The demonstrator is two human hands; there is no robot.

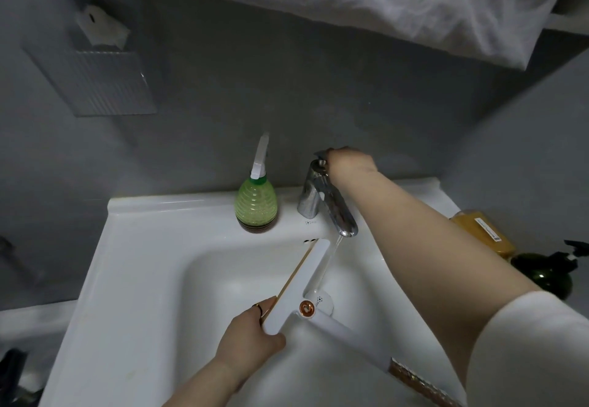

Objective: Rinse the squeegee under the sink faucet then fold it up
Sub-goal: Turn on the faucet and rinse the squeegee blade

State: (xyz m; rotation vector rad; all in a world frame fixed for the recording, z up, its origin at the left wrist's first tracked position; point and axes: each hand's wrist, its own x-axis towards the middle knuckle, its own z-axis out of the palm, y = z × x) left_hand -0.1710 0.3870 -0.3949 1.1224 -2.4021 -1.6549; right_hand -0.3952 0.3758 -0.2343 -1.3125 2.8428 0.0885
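Observation:
A white squeegee [304, 282] with a copper hinge knob is held unfolded over the white sink [134, 266] basin, its handle running down to the right. My left hand [247, 335] is shut on the lower end of the blade bar. A thin stream of water falls from the chrome faucet [322, 202] spout onto the blade's upper right edge. My right hand [349, 162] rests on the faucet's lever at the top, fingers closed over it.
A green spray bottle [256, 202] stands on the sink ledge left of the faucet. A yellow pack [484, 231] and a dark green bottle [545, 274] sit at the right. White cloth [382, 2] hangs overhead; a tissue holder [95, 78] is on the wall.

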